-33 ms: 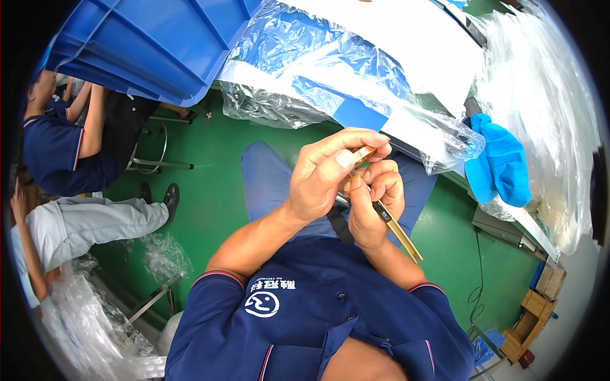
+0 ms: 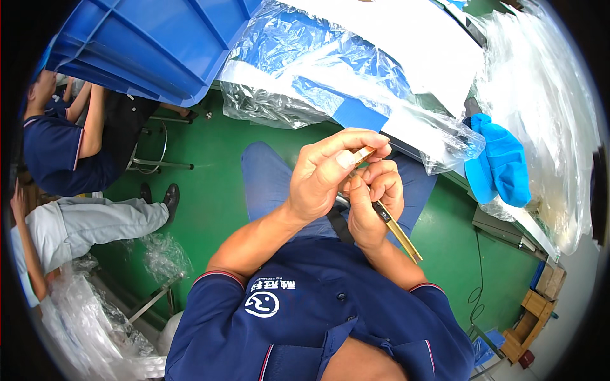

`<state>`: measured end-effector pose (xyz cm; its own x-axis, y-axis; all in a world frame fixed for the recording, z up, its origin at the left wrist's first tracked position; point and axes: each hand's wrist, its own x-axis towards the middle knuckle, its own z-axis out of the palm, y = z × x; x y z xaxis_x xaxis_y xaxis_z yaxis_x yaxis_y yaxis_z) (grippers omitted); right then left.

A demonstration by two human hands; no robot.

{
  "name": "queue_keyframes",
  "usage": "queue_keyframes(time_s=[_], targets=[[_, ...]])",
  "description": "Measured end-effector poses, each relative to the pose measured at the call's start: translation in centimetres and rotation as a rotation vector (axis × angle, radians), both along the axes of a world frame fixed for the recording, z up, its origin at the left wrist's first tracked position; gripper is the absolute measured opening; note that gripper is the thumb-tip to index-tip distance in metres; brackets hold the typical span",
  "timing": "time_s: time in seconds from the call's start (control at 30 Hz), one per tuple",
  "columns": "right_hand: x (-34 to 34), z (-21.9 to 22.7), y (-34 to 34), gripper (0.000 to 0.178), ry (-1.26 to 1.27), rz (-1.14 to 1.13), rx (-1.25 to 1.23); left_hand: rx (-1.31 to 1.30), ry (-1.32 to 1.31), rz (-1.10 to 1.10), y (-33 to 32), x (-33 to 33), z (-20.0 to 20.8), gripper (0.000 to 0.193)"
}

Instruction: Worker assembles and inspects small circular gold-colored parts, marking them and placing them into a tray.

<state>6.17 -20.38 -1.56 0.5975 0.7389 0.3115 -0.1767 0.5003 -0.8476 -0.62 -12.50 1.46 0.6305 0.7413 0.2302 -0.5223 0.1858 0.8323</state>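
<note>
Over my lap I hold a thin, long brass-coloured strip (image 2: 401,236) with a black section near its middle. My left hand (image 2: 327,178) pinches its upper end between thumb and fingers. Just below, my right hand (image 2: 375,206) is closed around its middle. The strip's lower end sticks out past my right wrist, slanting down to the right. Both hands touch each other. My fingers hide the top tip of the strip.
A blue plastic crate (image 2: 146,44) and clear plastic bags (image 2: 298,70) lie on the bench ahead, with a blue cloth (image 2: 502,165) at its right. Two seated people (image 2: 63,152) are at the left by a metal stool (image 2: 155,155). Crumpled plastic film (image 2: 76,317) lies on the green floor (image 2: 210,190).
</note>
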Motion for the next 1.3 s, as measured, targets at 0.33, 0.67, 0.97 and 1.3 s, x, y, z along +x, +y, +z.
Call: queue_keyframes(time_s=[0.33, 0.67, 0.97, 1.3], targets=[[-0.2, -0.1, -0.1, 0.027, -0.182, -0.056, -0.066, -0.04, -0.118, -0.02, -0.1, 0.0, -0.3, 0.032], [-0.4, -0.9, 0.2, 0.028, -0.023, -0.007, 0.009, -0.051, -0.151, -0.026, -0.2, -0.1, -0.6, 0.031], [-0.2, -0.5, 0.4, 0.028, 0.045, -0.037, 0.028, -0.058, -0.03, 0.023, -0.2, 0.1, -0.1, 0.043], [0.6, -0.3, 0.4, 0.028, -0.142, -0.1, 0.018, -0.012, -0.005, 0.055, -0.2, 0.1, -0.3, 0.041]])
